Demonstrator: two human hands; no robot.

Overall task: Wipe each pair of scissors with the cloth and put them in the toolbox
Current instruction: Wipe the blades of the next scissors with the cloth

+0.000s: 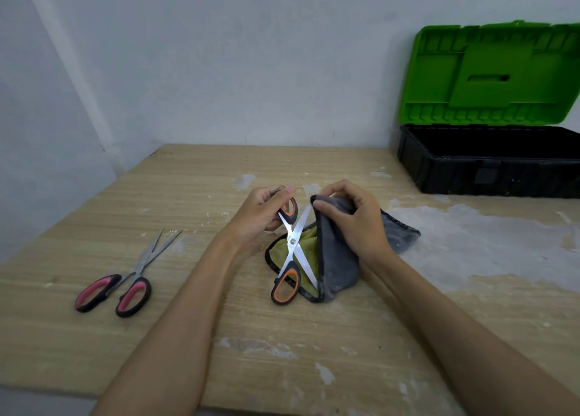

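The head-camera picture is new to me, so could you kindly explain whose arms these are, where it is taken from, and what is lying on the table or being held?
There is no machine here: the arms belong to a person wearing a wide-angle camera on the head, looking forward and down. The left hand grips one handle of the open orange-and-black-handled scissors. The right hand pinches the grey cloth with a yellow-green inner side around one blade tip; the cloth's lower part rests on the worn wooden table. A second pair, the pink-and-black-handled scissors, lies untouched on the left. At the far right stands the black toolbox with its green lid raised; its inside is too dark to make out.
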